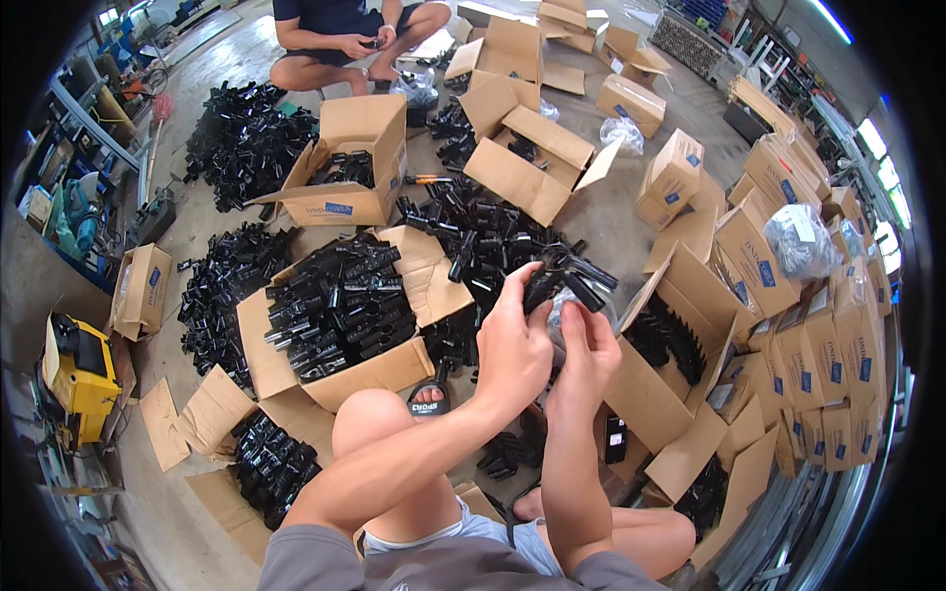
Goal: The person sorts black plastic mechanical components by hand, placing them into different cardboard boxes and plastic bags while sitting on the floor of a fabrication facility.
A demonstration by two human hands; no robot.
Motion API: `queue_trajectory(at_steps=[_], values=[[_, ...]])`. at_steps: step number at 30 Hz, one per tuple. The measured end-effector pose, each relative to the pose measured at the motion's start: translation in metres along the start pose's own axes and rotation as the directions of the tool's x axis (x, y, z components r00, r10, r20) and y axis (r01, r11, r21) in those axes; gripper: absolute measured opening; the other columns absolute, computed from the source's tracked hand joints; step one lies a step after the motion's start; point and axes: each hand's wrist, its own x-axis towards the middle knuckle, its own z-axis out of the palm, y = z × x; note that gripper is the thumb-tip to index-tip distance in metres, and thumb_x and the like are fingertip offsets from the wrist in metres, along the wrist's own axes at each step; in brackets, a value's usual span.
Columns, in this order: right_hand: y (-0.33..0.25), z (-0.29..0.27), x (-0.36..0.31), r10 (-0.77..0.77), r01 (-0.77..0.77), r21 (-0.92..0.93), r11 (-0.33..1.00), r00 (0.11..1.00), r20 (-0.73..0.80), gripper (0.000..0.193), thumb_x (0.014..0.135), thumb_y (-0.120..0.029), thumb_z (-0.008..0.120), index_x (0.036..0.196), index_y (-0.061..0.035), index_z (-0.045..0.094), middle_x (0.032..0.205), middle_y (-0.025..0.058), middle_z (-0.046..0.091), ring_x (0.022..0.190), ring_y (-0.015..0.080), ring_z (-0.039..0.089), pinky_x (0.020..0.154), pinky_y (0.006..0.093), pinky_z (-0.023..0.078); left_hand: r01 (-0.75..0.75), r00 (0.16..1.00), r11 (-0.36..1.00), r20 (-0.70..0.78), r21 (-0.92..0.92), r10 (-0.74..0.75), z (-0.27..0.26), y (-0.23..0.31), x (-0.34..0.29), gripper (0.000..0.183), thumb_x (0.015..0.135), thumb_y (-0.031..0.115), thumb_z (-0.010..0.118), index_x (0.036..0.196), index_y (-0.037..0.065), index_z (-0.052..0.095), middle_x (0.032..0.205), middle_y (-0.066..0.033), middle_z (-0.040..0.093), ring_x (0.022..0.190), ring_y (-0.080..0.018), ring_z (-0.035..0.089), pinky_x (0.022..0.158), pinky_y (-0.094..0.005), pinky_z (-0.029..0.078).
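In front of me, my left hand (514, 340) is closed around a black branched tube fitting (540, 289) with several short tubular arms. My right hand (583, 350) has its thumb and fingers pinched at the fitting's lower side; exactly what lies between those fingertips is partly hidden. Some clear plastic (559, 317) shows between the hands. Below and to the left, an open carton (370, 372) holds stacked black fittings. A heap of similar fittings (483, 222) lies beyond my hands. To the right, another open carton (645, 409) has black fittings inside.
A person (335, 39) sits cross-legged at the far side, handling a small dark piece. More loose fittings (246, 143) lie in heaps at left. Stacked cartons (823, 364) line the right. A yellow machine (79, 379) stands at far left. A phone (616, 440) lies near my right forearm.
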Motion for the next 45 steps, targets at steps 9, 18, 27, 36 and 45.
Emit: queue_trajectory(at_steps=[9,18,27,36,45], values=[[-0.017,-0.027,-0.004,0.027,-0.027,-0.035,0.999,1.0,-0.011,0.016,0.096,-0.008,0.071,0.11,0.0011,0.07,0.105,0.0058,0.072,0.095,0.0097,0.065,0.087,0.0235,0.05,0.557,0.828,0.553,0.464,-0.62,-0.314,-0.032,0.009,0.01,0.023,0.105,0.021,0.059,0.121,0.005,0.059,0.118,-0.0059,0.066,0.115,-0.0189,0.068,0.092,-0.0317,0.059],[-0.046,-0.019,-0.018,-0.186,0.192,-0.135,0.972,0.981,0.057,0.02,0.093,-0.006,0.074,0.112,0.0008,0.069,0.102,0.0055,0.072,0.091,0.0096,0.066,0.084,0.0239,0.051,0.484,0.853,0.618,0.493,-0.62,-0.174,-0.041,0.025,0.008,0.03,0.105,0.02,0.06,0.13,0.004,0.055,0.122,-0.0084,0.066,0.122,-0.0255,0.066,0.094,-0.0341,0.06],[-0.104,-0.04,0.013,-0.315,0.784,-0.621,0.018,0.594,0.741,0.019,0.09,-0.026,0.071,0.089,-0.0091,0.064,0.082,0.0064,0.064,0.075,0.0287,0.068,0.067,0.0397,0.054,0.456,0.8,0.846,0.544,-0.276,-0.254,-0.018,0.01,-0.024,0.041,0.106,0.013,0.056,0.141,-0.006,0.046,0.122,-0.011,0.064,0.106,-0.0172,0.068,0.089,-0.0302,0.058],[-0.109,-0.218,0.005,-0.072,0.107,-0.932,0.347,0.994,0.088,0.019,0.089,-0.017,0.073,0.098,-0.0008,0.078,0.075,0.0127,0.071,0.064,0.0162,0.061,0.06,0.0332,0.046,0.395,0.579,0.917,0.76,0.055,-0.295,0.019,0.017,-0.05,0.064,0.105,0.025,0.06,0.158,0.003,0.032,0.138,-0.0199,0.059,0.12,-0.0221,0.061,0.098,-0.0338,0.052],[-0.133,-0.47,-0.027,-0.32,-0.464,-0.867,0.183,0.806,-0.498,0.034,0.091,-0.033,0.072,0.086,-0.0001,0.075,0.066,0.012,0.068,0.06,0.0214,0.066,0.06,0.0371,0.048,0.208,0.657,0.974,0.726,0.088,-0.206,0.004,0.021,-0.041,0.056,0.106,0.019,0.057,0.157,0.006,0.036,0.135,-0.018,0.061,0.117,-0.0197,0.062,0.099,-0.0314,0.049]])
